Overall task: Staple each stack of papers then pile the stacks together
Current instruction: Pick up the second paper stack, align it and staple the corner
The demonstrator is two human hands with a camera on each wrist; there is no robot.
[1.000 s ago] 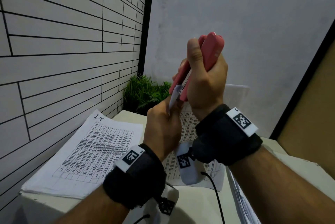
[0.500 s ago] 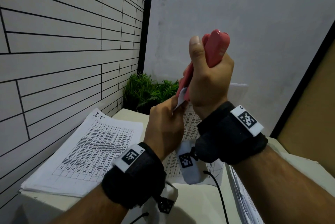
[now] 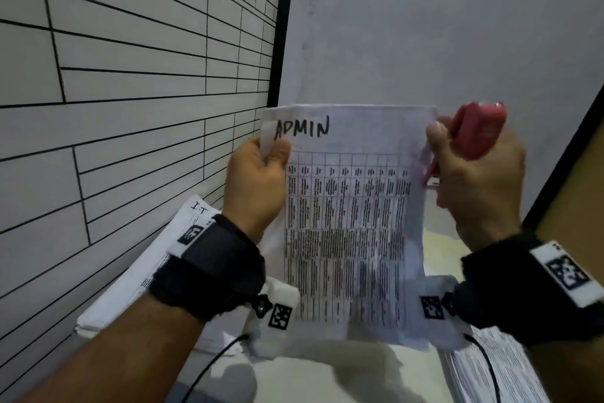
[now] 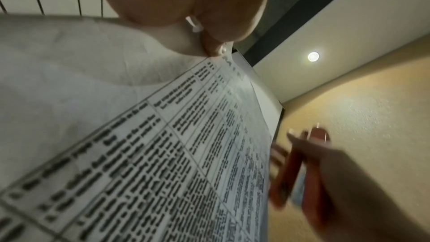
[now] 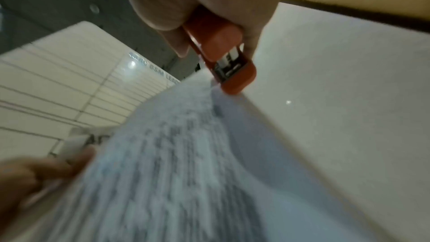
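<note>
A stack of printed sheets marked "ADMIN" point(image 3: 353, 206) hangs upright in front of me, face toward the head camera. My left hand point(image 3: 258, 180) pinches its top left corner, which is folded over; the same stack point(image 4: 177, 154) fills the left wrist view. My right hand point(image 3: 477, 180) grips a pink stapler point(image 3: 474, 131) beside the stack's top right edge. The stapler point(image 5: 223, 52) shows its metal mouth at the stack's point(image 5: 177, 163) edge in the right wrist view; touching or apart, I cannot tell.
Another stack marked "I.T" point(image 3: 163, 259) lies on the white table point(image 3: 320, 376) at the left, against the tiled wall. More papers point(image 3: 490, 370) lie at the lower right. A plain wall stands close behind.
The stapler has come off the stack's corner and moved right. My left hand has turned the stack so its printed face shows, and the hands have moved apart.
</note>
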